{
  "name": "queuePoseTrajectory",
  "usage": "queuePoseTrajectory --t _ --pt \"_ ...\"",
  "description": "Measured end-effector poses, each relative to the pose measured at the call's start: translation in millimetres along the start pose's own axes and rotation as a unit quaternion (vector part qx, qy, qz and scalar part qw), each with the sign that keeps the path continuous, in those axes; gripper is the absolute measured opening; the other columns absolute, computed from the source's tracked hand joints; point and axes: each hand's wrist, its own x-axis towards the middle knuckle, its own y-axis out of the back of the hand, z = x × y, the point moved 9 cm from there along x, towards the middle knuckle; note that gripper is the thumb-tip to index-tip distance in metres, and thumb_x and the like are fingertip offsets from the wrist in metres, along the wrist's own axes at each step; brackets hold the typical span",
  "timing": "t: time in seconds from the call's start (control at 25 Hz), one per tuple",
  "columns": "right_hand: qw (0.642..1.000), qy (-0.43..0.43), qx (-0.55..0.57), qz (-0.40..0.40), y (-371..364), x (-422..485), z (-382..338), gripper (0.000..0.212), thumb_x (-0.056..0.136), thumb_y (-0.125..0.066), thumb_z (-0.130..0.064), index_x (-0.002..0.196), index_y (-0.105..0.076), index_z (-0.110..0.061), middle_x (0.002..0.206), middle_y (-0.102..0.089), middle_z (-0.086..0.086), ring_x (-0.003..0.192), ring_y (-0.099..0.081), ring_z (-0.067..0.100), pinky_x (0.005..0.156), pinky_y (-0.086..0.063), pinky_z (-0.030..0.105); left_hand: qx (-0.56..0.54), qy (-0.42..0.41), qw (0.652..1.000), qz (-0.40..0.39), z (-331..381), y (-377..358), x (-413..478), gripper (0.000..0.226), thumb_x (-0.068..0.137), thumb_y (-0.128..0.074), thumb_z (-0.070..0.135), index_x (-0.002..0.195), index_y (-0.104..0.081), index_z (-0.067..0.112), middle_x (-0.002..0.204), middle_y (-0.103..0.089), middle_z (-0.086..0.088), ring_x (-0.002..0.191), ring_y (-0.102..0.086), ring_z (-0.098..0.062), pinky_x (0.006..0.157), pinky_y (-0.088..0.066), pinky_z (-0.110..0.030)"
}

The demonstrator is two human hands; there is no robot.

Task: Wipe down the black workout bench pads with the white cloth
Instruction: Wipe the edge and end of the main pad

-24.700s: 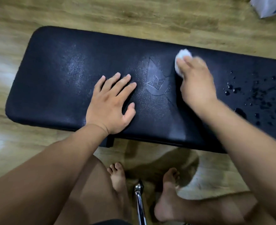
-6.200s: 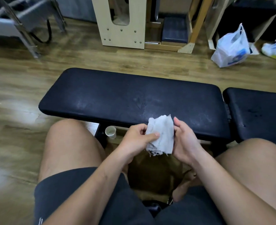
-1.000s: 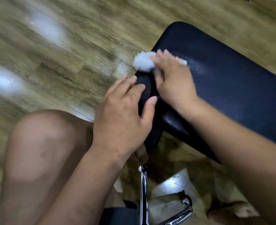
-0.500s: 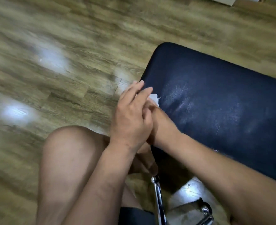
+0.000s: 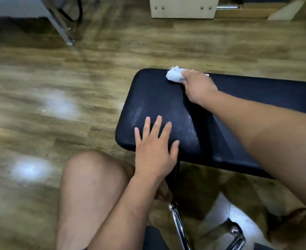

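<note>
A long black padded workout bench pad (image 5: 238, 123) with rounded corners is seen from above, stretching from the centre of the view toward 3 o'clock over a wood-grain plank floor (image 5: 76, 87). A crumpled white cloth (image 5: 174, 75) is pressed against the far edge of the pad, at about 12 o'clock from the pad's rounded end. The cloth is gripped by the right hand (image 5: 199, 87), whose fingers are curled closed around it, with part of the cloth left showing toward 9 o'clock of the knuckles. The right forearm is extended across the pad toward 4 o'clock.

The left hand (image 5: 155, 152) is laid flat on the near corner of the pad, at roughly 6 o'clock from the cloth and well apart from it. Its fingers (image 5: 156, 127) are spread and nothing is held. A faint sheen is seen on the pad surface just beyond the fingertips.

A bare knee (image 5: 92, 170) is seen at 7 o'clock of the left hand. A chrome metal tube (image 5: 178, 224) is seen below the pad near 6 o'clock. At the top edge, a pale wooden panel with metal bolts (image 5: 183, 8) stands at 12 o'clock, and a grey metal frame leg (image 5: 62, 27) at 11 o'clock. The floor is blurred.
</note>
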Motion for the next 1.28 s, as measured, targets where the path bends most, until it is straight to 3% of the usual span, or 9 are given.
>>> queuePoseTrajectory --t 0.2,0.44,0.72,0.88,1.04,1.16,1.28 --pt "0.998 -0.059 -0.007 0.037 44.9 -61.5 126.5 0.030 0.100 -0.038 -0.016 0.126 -0.050 -0.005 0.129 -0.054 0.017 0.119 -0.048 0.034 0.093 -0.037 0.037 0.066 -0.051 0.996 -0.039 61.2 -12.2 -1.8 0.067 0.092 -0.028 0.061 0.152 -0.026 0.032 0.164 -0.014 -0.001 0.152 -0.002 -0.031 0.119 -0.009 -0.059" --pt "0.990 -0.127 -0.007 0.054 81.2 -123.8 253.6 0.033 0.100 -0.039 -0.017 0.130 -0.050 -0.007 0.128 -0.054 0.024 0.116 -0.051 0.040 0.092 -0.041 0.042 0.098 -0.082 0.985 -0.118 119.0 -41.1 -3.7 0.066 0.096 -0.031 0.062 0.154 -0.010 0.039 0.165 0.004 0.005 0.151 0.012 -0.030 0.118 -0.003 -0.063" --pt "0.960 -0.263 -0.073 0.063 132.9 -213.9 391.8 0.034 0.097 -0.038 -0.025 0.127 -0.051 -0.015 0.126 -0.055 0.026 0.106 -0.055 0.049 0.091 -0.045 0.050 0.072 -0.055 0.989 -0.115 121.0 -42.6 3.6 0.067 0.093 -0.045 0.060 0.152 -0.022 0.041 0.165 -0.005 0.009 0.151 0.004 -0.029 0.113 -0.009 -0.070" --pt "0.944 -0.314 -0.063 0.086 122.4 -276.3 508.1 0.056 0.085 -0.023 -0.047 0.136 -0.036 -0.027 0.130 -0.057 0.014 0.115 -0.054 0.045 0.099 -0.045 0.054 0.093 -0.048 0.990 -0.098 119.9 -44.0 4.1 0.066 0.093 -0.046 0.059 0.152 -0.025 0.040 0.164 -0.010 0.008 0.151 -0.002 -0.029 0.112 -0.014 -0.069" --pt "0.919 -0.379 -0.032 0.108 148.6 -356.4 443.5 0.021 0.097 -0.037 -0.022 0.104 -0.049 -0.006 0.101 -0.059 0.034 0.090 -0.056 0.051 0.078 -0.045 0.048 0.115 -0.055 0.990 -0.061 120.9 -46.6 0.1 0.064 0.094 -0.041 0.060 0.152 -0.027 0.038 0.164 -0.015 0.005 0.151 -0.008 -0.031 0.111 -0.019 -0.068" --pt "0.919 -0.365 -0.016 0.146 139.5 -389.8 412.0 0.017 0.096 -0.039 -0.015 0.102 -0.050 -0.005 0.106 -0.059 0.029 0.091 -0.057 0.050 0.079 -0.046 0.047 0.104 -0.059 0.991 -0.056 121.5 -47.6 -1.7 0.064 0.094 -0.043 0.058 0.152 -0.028 0.036 0.164 -0.017 0.003 0.150 -0.010 -0.032 0.111 -0.018 -0.067" --pt "0.917 -0.370 -0.029 0.143 119.9 -412.2 389.9 0.025 0.095 -0.033 -0.020 0.108 -0.050 -0.005 0.115 -0.056 0.022 0.102 -0.053 0.045 0.084 -0.044 0.048 0.071 -0.060 0.994 -0.058 120.8 -48.1 0.5 0.064 0.093 -0.048 0.056 0.151 -0.032 0.037 0.163 -0.019 0.004 0.150 -0.009 -0.032 0.113 -0.013 -0.067"
